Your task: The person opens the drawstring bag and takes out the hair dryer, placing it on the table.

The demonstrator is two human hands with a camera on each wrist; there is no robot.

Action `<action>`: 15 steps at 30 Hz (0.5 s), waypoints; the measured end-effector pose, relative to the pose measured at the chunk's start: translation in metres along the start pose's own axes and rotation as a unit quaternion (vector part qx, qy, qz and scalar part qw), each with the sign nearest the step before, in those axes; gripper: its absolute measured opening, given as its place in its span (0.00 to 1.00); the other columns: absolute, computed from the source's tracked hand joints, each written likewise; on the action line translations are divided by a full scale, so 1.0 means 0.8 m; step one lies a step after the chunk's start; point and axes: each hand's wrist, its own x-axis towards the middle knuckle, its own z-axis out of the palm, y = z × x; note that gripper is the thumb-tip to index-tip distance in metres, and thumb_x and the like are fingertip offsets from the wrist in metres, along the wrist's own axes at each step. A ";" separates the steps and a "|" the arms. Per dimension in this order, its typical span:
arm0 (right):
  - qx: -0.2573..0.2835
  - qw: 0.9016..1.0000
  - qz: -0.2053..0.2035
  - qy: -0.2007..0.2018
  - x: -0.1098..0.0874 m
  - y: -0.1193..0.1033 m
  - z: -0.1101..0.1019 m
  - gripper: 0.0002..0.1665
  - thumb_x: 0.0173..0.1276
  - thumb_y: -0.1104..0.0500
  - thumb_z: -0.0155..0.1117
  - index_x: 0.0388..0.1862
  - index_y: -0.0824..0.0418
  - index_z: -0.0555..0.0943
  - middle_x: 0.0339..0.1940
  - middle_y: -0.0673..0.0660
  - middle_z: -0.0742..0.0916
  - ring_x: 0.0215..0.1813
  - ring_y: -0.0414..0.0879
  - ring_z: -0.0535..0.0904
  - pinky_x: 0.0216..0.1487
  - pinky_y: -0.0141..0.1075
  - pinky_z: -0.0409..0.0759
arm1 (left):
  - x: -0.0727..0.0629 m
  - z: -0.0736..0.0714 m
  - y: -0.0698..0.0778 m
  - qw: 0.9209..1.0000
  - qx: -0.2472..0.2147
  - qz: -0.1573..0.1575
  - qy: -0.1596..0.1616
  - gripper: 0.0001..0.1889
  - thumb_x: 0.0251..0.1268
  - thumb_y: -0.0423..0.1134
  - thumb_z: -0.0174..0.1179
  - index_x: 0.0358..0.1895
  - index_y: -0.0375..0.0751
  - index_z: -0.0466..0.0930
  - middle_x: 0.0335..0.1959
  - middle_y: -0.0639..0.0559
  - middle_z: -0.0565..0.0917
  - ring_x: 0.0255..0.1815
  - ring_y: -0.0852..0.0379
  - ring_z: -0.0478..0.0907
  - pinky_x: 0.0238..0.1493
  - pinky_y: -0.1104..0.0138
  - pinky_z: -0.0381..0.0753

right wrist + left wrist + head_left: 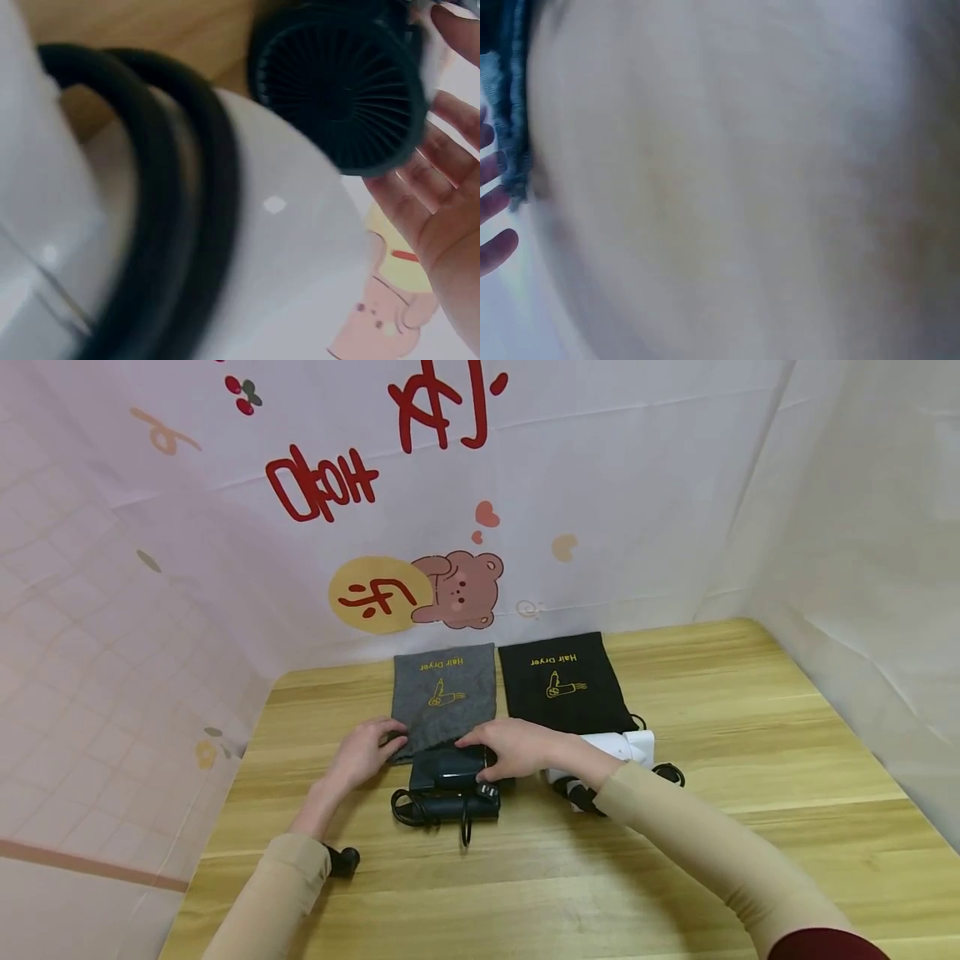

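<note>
A dark hair dryer lies folded on the table with its black cord looped round the handle. My right hand holds its barrel from the right, thumb on the near side and fingers on the far side. In the right wrist view, the fingers reach round the dryer's ribbed round end. Just behind the dryer, a grey cloth pouch marked "Hair Dryer" lies flat. At the pouch's near left edge is my left hand, its fingertips touching the cloth. The left wrist view shows those fingers spread beside the gathered edge.
A black "Hair Dryer" pouch lies right of the grey one. Near it, a white hair dryer with a black cord sits partly behind my right forearm. Printed cloth hangs behind the wooden table and along its sides.
</note>
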 end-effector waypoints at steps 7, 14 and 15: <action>-0.020 0.996 0.009 0.083 -0.036 -0.005 -0.026 0.36 0.76 0.43 0.67 0.77 0.55 0.75 0.76 0.57 0.81 0.77 0.55 0.77 0.75 0.52 0.78 | -0.006 -0.036 0.015 0.994 -0.069 -0.033 0.080 0.30 0.86 0.51 0.50 0.81 0.39 0.65 0.82 0.34 0.66 0.83 0.30 0.61 0.82 0.36 0.60; -0.067 0.976 0.026 0.204 -0.104 0.013 -0.049 0.39 0.74 0.40 0.68 0.77 0.57 0.75 0.79 0.59 0.78 0.79 0.59 0.74 0.77 0.56 0.75 | -0.046 -0.065 0.031 0.985 -0.031 -0.005 0.170 0.30 0.85 0.50 0.51 0.80 0.39 0.66 0.83 0.33 0.64 0.85 0.31 0.56 0.82 0.35 0.57; -0.068 0.972 0.027 0.222 -0.115 0.018 -0.050 0.40 0.74 0.41 0.69 0.77 0.58 0.75 0.79 0.60 0.77 0.80 0.60 0.73 0.78 0.57 0.74 | -0.052 -0.067 0.032 0.984 -0.018 -0.002 0.180 0.30 0.85 0.50 0.51 0.80 0.39 0.66 0.83 0.33 0.64 0.85 0.31 0.56 0.82 0.35 0.57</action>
